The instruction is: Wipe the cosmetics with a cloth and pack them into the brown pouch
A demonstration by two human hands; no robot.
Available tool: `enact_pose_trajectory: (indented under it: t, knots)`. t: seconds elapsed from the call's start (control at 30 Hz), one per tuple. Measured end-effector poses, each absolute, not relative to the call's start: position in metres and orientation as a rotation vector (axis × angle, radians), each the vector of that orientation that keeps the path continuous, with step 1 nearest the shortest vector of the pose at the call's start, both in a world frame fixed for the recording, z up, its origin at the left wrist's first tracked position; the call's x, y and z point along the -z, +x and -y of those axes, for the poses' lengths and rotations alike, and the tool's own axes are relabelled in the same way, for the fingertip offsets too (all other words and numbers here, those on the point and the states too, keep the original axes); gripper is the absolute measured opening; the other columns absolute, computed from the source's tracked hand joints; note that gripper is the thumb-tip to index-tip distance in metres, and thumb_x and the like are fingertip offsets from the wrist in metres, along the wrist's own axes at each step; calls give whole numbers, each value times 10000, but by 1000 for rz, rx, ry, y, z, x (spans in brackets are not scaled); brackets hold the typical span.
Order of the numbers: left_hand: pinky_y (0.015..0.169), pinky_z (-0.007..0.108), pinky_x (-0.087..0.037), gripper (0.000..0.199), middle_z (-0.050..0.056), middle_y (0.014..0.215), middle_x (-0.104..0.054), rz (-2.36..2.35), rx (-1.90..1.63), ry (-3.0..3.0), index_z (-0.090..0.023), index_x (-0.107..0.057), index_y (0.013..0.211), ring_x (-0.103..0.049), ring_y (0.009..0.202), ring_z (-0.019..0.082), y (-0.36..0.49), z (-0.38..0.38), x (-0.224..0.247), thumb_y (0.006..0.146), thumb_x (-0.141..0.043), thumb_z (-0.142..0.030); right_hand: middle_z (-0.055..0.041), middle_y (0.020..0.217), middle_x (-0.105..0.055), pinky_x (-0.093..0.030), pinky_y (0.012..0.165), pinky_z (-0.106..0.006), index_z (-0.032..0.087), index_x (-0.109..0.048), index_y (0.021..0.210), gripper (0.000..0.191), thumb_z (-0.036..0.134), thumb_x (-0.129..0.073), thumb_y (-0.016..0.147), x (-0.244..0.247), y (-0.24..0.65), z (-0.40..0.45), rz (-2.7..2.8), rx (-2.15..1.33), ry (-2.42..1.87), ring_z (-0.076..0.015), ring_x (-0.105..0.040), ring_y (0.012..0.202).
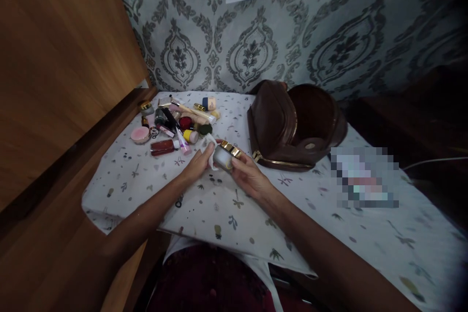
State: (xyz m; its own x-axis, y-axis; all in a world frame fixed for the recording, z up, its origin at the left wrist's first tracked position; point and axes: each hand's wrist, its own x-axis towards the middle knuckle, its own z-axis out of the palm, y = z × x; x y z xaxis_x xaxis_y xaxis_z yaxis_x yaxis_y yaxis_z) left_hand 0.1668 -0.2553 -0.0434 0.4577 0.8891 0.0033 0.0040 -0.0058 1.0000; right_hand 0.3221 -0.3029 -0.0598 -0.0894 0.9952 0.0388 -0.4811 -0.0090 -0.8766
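Fingers of the right hand (252,176) are clamped on a gold-lidded jar (222,158); those of the left hand (196,165) grip a white tissue (209,139) at its left side. Jar and tissue are above a patterned cloth (219,212). Right of them sits a gaping brown bag (272,119); to the left lie assorted cosmetics (186,122), including a reddish bottle (162,147).
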Motion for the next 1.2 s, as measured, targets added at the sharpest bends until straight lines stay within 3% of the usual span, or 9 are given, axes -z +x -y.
enact_pose_trajectory:
  t: [0.1, 0.2, 0.47, 0.7, 0.9, 1.07, 1.2]
  knots:
    - [945, 402, -531, 702, 104, 1357, -613, -801, -861, 1377, -204, -532, 1385, -591, 1210, 293, 166, 257, 45, 879, -494, -690, -37, 1241, -683, -470, 1036, -441, 290, -685, 1134, 609, 470, -874, 584, 61, 324, 303, 903, -1399, -818, -270, -620, 1147]
    - [957, 401, -526, 733, 103, 1388, -592, -793, -857, 1350, -205, -541, 1378, -561, 1253, 308, 164, 257, 47, 835, -560, -698, -27, 1249, -680, -444, 1070, -423, 291, -673, 1137, 615, 418, -891, 577, 66, 325, 302, 950, -1304, -855, -249, -605, 1176]
    - [893, 340, -528, 520, 79, 1064, -737, -743, -875, 1197, -181, -713, 1063, -667, 1029, 255, 162, 254, 54, 774, -699, -613, -50, 1208, -609, -474, 1036, -417, 277, -623, 1208, 724, 423, -908, 559, 80, 330, 298, 1279, -1033, -984, -244, -591, 1145]
    - [714, 284, -515, 574, 22, 820, -697, -793, -978, 909, -153, -660, 1082, -652, 733, 162, 170, 249, 58, 681, -804, -537, -62, 1178, -617, -542, 880, -381, 277, -618, 1263, 739, 372, -900, 586, 75, 327, 307, 1483, -951, -1100, -247, -600, 1048]
    - [727, 259, -469, 332, -14, 809, -621, -951, -1214, 1238, -189, -619, 979, -575, 752, 140, 167, 252, 59, 808, -697, -462, -49, 1165, -625, -564, 777, -325, 258, -555, 1315, 794, 410, -871, 603, 74, 319, 308, 1351, -1128, -1105, -176, -641, 851]
    - [765, 263, -460, 228, -2, 876, -606, -986, -1211, 1543, -206, -546, 1084, -563, 798, 148, 162, 255, 55, 883, -567, -312, -77, 1207, -599, -563, 823, -355, 251, -574, 1279, 694, 430, -836, 662, 74, 320, 309, 1415, -1036, -1131, -202, -635, 927]
    - [856, 290, -449, 238, 17, 981, -606, -1023, -1296, 1593, -212, -557, 1036, -566, 929, 178, 158, 246, 55, 806, -606, -247, -84, 1228, -566, -559, 893, -406, 285, -594, 1302, 667, 417, -829, 692, 76, 323, 311, 1534, -941, -1090, -235, -620, 1013]
